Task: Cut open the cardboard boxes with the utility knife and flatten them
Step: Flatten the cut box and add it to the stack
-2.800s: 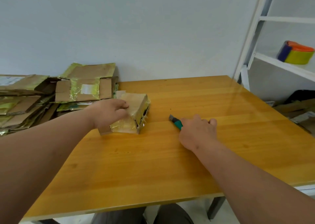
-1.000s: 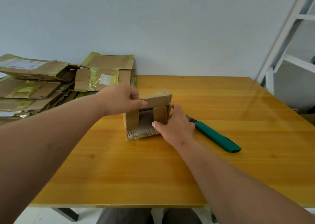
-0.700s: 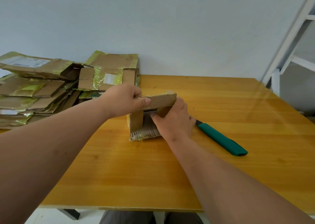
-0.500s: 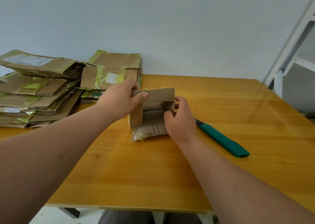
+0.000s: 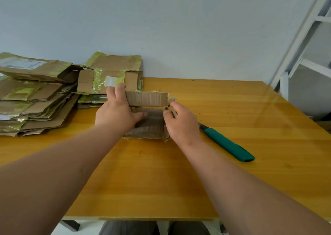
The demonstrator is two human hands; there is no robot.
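Head camera: on the wooden table [image 5: 161, 181], a person's left hand [image 5: 116, 113] grips the cut cardboard box [image 5: 148, 116] by its raised flap while the right hand [image 5: 180, 122] pinches the opposite corner, apparently mid-flattening, with pressing it down likely next; the green utility knife [image 5: 227, 143] lies just beside.

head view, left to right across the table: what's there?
Stack of flattened cardboard → left hand → small cardboard box, held open by both hands → right hand → green utility knife lying on the table → white shelf frame.
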